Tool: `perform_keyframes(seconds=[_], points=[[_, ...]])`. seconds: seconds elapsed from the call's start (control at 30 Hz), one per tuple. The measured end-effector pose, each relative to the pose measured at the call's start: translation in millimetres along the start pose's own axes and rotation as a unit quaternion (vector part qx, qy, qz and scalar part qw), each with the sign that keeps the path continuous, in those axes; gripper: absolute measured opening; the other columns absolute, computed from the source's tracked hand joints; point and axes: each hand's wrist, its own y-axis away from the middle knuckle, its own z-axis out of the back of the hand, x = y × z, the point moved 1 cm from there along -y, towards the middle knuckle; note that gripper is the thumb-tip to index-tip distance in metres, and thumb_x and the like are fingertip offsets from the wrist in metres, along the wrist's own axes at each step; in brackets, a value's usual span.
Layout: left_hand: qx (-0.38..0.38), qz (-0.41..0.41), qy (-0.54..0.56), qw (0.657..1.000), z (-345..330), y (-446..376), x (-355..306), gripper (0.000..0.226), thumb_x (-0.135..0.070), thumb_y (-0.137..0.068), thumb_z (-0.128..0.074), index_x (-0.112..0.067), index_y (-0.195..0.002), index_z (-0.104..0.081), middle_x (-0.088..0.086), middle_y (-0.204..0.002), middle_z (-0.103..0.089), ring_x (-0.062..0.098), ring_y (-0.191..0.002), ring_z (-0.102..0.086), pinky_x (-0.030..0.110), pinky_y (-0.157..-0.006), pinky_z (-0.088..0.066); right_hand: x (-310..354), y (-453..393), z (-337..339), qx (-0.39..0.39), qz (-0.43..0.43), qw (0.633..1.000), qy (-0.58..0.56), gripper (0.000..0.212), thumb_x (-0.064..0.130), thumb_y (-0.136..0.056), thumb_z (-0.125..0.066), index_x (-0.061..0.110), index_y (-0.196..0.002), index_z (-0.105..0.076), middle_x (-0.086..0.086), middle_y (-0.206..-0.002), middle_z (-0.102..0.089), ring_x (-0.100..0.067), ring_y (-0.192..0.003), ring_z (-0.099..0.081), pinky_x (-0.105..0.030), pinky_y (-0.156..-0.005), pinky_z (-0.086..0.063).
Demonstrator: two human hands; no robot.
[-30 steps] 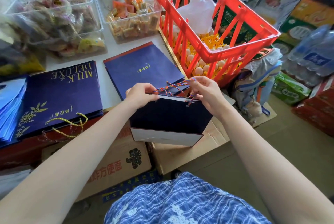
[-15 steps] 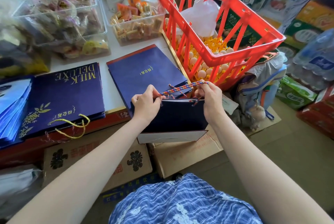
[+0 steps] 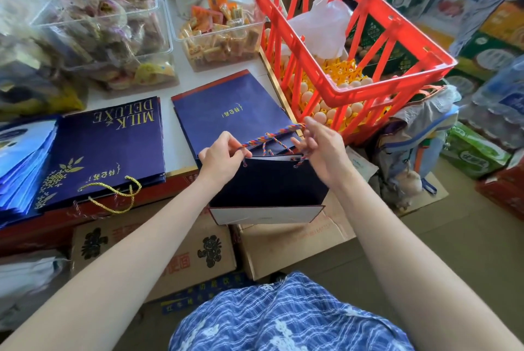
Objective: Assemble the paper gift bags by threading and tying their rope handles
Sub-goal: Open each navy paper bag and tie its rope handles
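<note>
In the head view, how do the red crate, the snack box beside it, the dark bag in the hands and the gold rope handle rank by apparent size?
1. red crate, largest.
2. snack box and dark bag: look alike; the bag is nearer to the camera, so unsure.
3. gold rope handle, smallest.

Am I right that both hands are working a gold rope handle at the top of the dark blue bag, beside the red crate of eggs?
Not quite: the rope is multicoloured, red, blue and yellow, not gold. The head view shows the left hand and right hand working it at the top of the dark blue bag, beside the red crate of eggs. The gold handle lies on a finished bag to the left.
</note>
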Motion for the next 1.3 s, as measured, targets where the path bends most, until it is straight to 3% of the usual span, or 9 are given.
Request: perform_keyframes(seconds=[0.03,0.1,0.2,0.4,0.73,0.9,1.03,1.2,1.3], points=[[0.007,-0.004,0.012,1.000,0,-2,3,0.017,-0.021,-0.093,-0.053,-0.021,-0.081,-0.042,-0.011,-0.085,-0.069,0.014,-0.097,-0.062,0.031,-0.100,-0.026,9,0,4,0.071,0.047,0.974,0.212,0.008,0.018,-0.086,-0.066,0.014,-0.079,-0.065,0.004,-0.067,-0.052,-0.006,-0.058,-0.052,-0.025,-0.071,-0.048],[0.047,-0.013,0.028,0.998,2,-5,6,0.016,-0.023,-0.090,-0.058,-0.022,-0.084,-0.044,-0.008,-0.092,-0.068,0.019,-0.102,-0.061,0.041,-0.103,-0.034,17,-9,20,0.162,0.063,0.772,0.612,0.042,0.031,-0.077,-0.076,0.013,-0.110,-0.057,-0.001,-0.100,-0.053,-0.013,-0.093,-0.052,-0.031,-0.085,-0.042],[0.136,-0.069,-0.134,0.979,11,-3,8,0.046,-0.029,-0.082,-0.069,-0.022,-0.120,-0.044,-0.006,-0.122,-0.055,0.017,-0.114,-0.055,0.038,-0.102,-0.034,13,-15,36,0.165,0.073,0.593,0.785,0.034,0.024,-0.081,-0.070,0.011,-0.110,-0.060,-0.009,-0.110,-0.061,-0.028,-0.106,-0.056,-0.038,-0.086,-0.045],[0.096,-0.079,-0.152,0.980,62,3,8,0.018,-0.018,-0.085,-0.066,-0.013,-0.102,-0.067,0.006,-0.093,-0.066,0.023,-0.090,-0.059,0.026,-0.074,-0.037,57,-9,-8,0.201,0.191,0.627,0.728,0.007,0.014,-0.086,-0.064,0.009,-0.086,-0.070,0.003,-0.068,-0.053,-0.023,-0.077,-0.050,-0.034,-0.066,-0.039],[-0.245,-0.192,-0.112,0.944,228,8,-19,0.034,-0.023,-0.084,-0.065,-0.001,-0.110,-0.065,0.021,-0.107,-0.066,0.032,-0.100,-0.060,0.027,-0.080,-0.038,127,4,-182,0.120,0.496,0.615,0.601,0.020,0.025,-0.078,-0.060,0.015,-0.091,-0.071,-0.010,-0.088,-0.064,-0.032,-0.091,-0.060,-0.035,-0.077,-0.039],[-0.244,-0.140,-0.146,0.949,236,17,84,0.022,-0.004,-0.077,-0.066,-0.007,-0.098,-0.067,0.017,-0.098,-0.066,0.036,-0.094,-0.060,0.040,-0.083,-0.043,11,-4,-210,0.173,0.424,0.655,0.602,0.025,0.023,-0.070,-0.058,0.013,-0.089,-0.072,-0.013,-0.088,-0.070,-0.035,-0.090,-0.062,-0.046,-0.081,-0.046],[-0.062,-0.001,-0.211,0.975,201,32,208,0.042,-0.029,-0.070,-0.079,-0.023,-0.107,-0.061,0.013,-0.121,-0.056,0.038,-0.117,-0.048,0.047,-0.097,-0.038,-112,-4,-178,0.252,0.177,0.615,0.726,0.039,0.026,-0.079,-0.071,0.017,-0.116,-0.061,-0.006,-0.130,-0.049,-0.029,-0.125,-0.037,-0.040,-0.097,-0.032],[-0.020,0.227,-0.010,0.974,190,26,260,0.098,-0.045,-0.061,-0.084,-0.006,-0.137,-0.037,0.017,-0.140,-0.042,0.030,-0.129,-0.040,0.039,-0.108,-0.032,-168,-1,-171,0.170,-0.030,0.768,0.617,0.082,0.034,-0.082,-0.071,0.010,-0.144,-0.024,-0.013,-0.145,-0.028,-0.027,-0.139,-0.020,-0.028,-0.106,-0.020],[0.045,0.278,-0.035,0.959,180,13,264,0.115,-0.053,-0.061,-0.081,-0.011,-0.147,-0.016,0.020,-0.146,-0.031,0.033,-0.133,-0.033,0.038,-0.109,-0.028,-194,-3,-180,0.126,-0.106,0.764,0.624,0.109,0.041,-0.075,-0.076,0.006,-0.148,-0.003,-0.016,-0.150,-0.020,-0.030,-0.139,-0.018,-0.035,-0.111,-0.021]])
